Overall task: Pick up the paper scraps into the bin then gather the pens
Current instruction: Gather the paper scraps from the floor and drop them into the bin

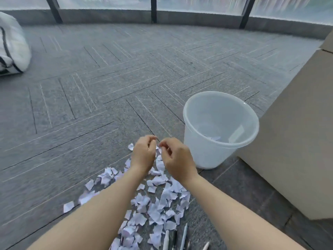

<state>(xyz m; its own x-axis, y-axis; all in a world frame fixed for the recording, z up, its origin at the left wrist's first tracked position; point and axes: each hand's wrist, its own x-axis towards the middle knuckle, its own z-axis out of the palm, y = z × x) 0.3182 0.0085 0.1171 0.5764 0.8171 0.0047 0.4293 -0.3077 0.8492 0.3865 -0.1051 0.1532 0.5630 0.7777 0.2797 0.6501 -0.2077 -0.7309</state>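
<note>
Several white paper scraps [156,204] lie scattered on the grey carpet in front of me. My left hand [143,153] and my right hand [175,160] hover side by side above the far end of the pile, fingers curled loosely. I cannot tell whether either hand holds a scrap. A translucent white bin [220,130] stands upright just right of my hands, with a few scraps at its bottom. Several pens [180,237] lie at the near edge of the pile, partly cut off by the bottom of the view.
A large beige box [297,141] stands right of the bin, close against it. A white bag [12,44] lies at the far left. A low wall with windows [153,15] runs along the back. Grey carpet tiles [108,78] stretch ahead.
</note>
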